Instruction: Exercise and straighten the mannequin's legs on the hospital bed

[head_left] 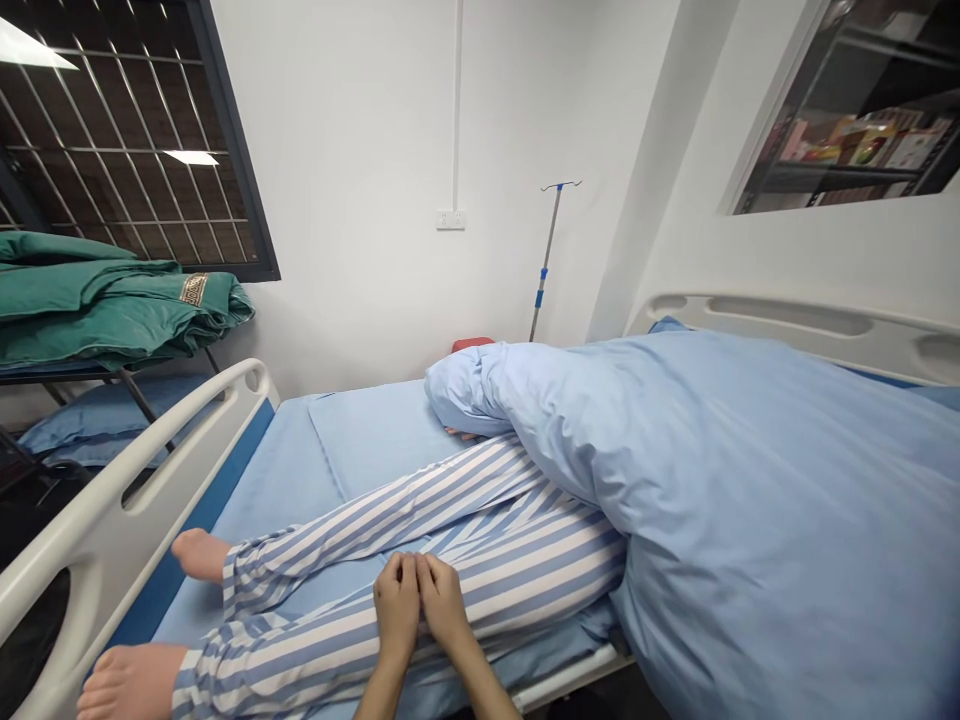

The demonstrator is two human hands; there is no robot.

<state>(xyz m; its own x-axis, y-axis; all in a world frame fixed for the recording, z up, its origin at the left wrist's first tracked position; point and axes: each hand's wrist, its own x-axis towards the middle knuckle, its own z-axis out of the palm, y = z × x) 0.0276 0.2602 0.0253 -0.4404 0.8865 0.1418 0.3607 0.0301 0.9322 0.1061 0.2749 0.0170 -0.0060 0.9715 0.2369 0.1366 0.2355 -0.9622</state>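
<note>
My left hand (397, 604) and my right hand (443, 600) are close together above the near leg of a figure lying on the bed. Both have curled fingers, with the thumb sides almost touching. The fingertips are turned away, so I cannot see if cloth is pinched in them. Blue-and-white striped trousers (540, 560) cover the figure's legs, which lie straight and slightly apart. Two bare feet (135, 680) point toward the footboard. A light blue quilt (757, 470) is folded back over the upper body and hides it.
A pale footboard (82, 540) stands at the left, a headboard (787, 315) at the right. Light blue sheet (375, 430) covers the mattress. Behind the bed rises an IV pole (550, 250). Green folded bedding (112, 305) is stacked by the barred window (127, 120).
</note>
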